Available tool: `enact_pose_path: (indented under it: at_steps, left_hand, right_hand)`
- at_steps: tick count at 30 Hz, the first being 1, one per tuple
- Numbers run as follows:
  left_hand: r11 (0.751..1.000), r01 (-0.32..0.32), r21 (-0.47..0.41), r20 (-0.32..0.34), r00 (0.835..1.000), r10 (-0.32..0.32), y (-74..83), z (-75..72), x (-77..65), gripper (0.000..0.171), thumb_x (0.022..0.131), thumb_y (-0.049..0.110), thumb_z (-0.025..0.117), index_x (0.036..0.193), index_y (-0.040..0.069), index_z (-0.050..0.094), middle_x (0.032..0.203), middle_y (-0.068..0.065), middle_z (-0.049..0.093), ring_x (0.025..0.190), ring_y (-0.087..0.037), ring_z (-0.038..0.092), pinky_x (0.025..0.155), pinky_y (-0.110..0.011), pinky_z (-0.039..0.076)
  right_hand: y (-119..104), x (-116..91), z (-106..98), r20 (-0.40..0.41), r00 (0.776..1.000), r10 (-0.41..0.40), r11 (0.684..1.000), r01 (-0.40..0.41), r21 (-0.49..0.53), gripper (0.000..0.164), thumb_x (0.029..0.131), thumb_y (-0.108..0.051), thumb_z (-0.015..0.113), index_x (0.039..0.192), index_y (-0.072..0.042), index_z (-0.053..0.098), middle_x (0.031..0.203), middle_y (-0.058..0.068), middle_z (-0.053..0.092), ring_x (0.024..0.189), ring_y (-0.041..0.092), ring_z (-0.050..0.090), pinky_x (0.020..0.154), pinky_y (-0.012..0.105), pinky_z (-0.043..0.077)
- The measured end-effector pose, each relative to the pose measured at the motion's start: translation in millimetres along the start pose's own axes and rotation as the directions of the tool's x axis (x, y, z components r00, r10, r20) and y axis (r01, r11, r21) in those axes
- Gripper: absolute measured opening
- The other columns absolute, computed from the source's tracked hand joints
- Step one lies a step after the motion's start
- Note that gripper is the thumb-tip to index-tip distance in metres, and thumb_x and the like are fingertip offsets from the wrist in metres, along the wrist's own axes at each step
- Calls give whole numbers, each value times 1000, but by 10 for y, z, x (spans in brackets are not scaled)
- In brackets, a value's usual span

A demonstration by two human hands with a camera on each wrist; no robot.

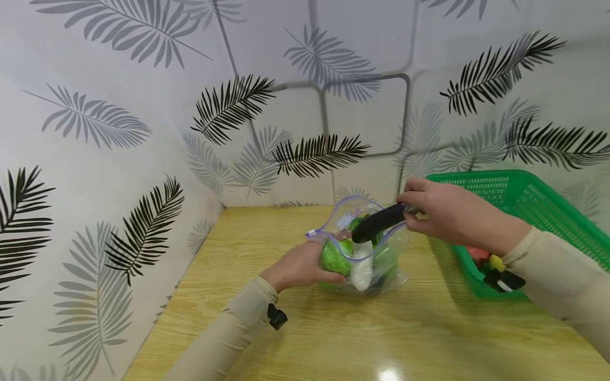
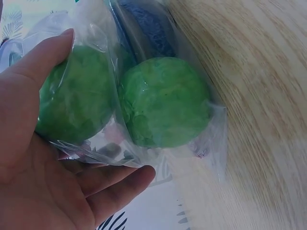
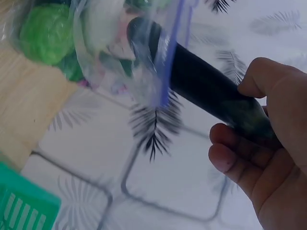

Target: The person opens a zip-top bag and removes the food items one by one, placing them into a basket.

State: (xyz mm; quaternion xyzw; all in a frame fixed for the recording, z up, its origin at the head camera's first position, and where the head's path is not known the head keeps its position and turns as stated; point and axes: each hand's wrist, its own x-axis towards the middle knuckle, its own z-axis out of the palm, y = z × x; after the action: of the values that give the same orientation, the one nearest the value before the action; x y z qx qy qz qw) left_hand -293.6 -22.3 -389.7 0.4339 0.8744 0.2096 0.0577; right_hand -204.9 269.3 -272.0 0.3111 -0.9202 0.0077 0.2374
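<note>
A clear zip bag (image 1: 399, 253) with a purple-edged mouth stands open on the table. My left hand (image 1: 301, 264) holds its left side, thumb in front and fingers behind, as the left wrist view shows. Inside the bag are two round green vegetables (image 2: 165, 103), a long white vegetable (image 1: 362, 271) and other items blurred by the plastic. In my right hand (image 1: 452, 211) is a dark eggplant (image 1: 381, 222), pinched by its stem end. Its far end dips into the bag's mouth, also seen in the right wrist view.
A green plastic basket (image 1: 538, 182) stands right of the bag, under my right forearm. Red (image 1: 478, 254) and yellow pieces (image 1: 496, 263) show inside it. The wooden table (image 1: 267, 227) meets leaf-patterned walls at the back and left.
</note>
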Motion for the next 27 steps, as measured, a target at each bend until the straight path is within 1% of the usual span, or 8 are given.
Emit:
enact_pose_path:
  at_steps: [4,7,10,13,16,19,23,27]
  left_hand:
    - [1000,2,-2,-8,1000,-2,-12,-7,0,89,70,63,67,144,40,23,145,5,35,120,-12,45,93,-35,43]
    - [1000,17,-4,-15,1000,-17,-19,-21,-5,90,70,63,68,145,36,25,144,5,36,120,-12,46,93,-35,43]
    - [999,34,-12,-14,999,-34,-31,-30,-14,91,70,64,67,145,34,26,144,6,37,118,-12,47,92,-35,44]
    - [999,50,-15,-10,999,-50,-43,-38,-28,92,70,64,67,146,34,24,142,6,38,114,-11,50,90,-34,45]
    - [997,81,-7,-7,997,-81,-53,-42,-59,91,69,66,66,145,34,26,136,8,43,108,-9,52,87,-33,46]
    - [992,125,-2,1,992,-125,-62,-38,-103,90,67,68,65,142,31,32,121,11,51,98,-6,55,82,-30,47]
    - [989,146,-21,12,989,-146,-58,-18,-128,89,67,68,65,140,27,35,108,13,51,88,-3,56,77,-27,46]
    - [990,139,-35,14,990,-138,-45,1,-112,89,68,67,66,141,26,35,111,13,50,92,-3,55,79,-28,46]
  right_hand:
    - [133,-286,-251,-67,994,91,996,-91,4,19,80,-14,65,99,-15,67,90,-7,48,61,1,40,52,20,38]
    - [251,-478,-410,-138,981,138,990,-140,-5,22,77,-12,69,98,-13,68,89,-6,52,63,4,42,51,18,37]
    - [384,-661,-514,-185,961,204,976,-215,-42,23,75,-8,69,98,-7,69,90,0,55,62,9,46,49,19,39]
    - [538,-831,-534,-188,938,290,949,-307,-70,22,76,-6,69,98,-2,68,92,7,56,63,15,51,50,24,43]
    - [720,-965,-441,-131,930,343,930,-356,-95,20,78,-7,69,96,1,68,89,11,56,59,16,49,48,27,42]
    - [875,-1074,-270,-6,918,396,911,-394,-119,23,83,-14,67,99,2,67,87,12,56,57,14,45,47,26,38]
    - [995,-1182,-52,149,883,446,895,-433,-109,26,86,-21,65,100,1,68,84,10,57,58,13,43,49,27,35]
    - [1046,-1256,90,236,884,403,914,-403,-48,25,85,-20,66,101,-2,68,84,4,55,60,9,41,51,26,35]
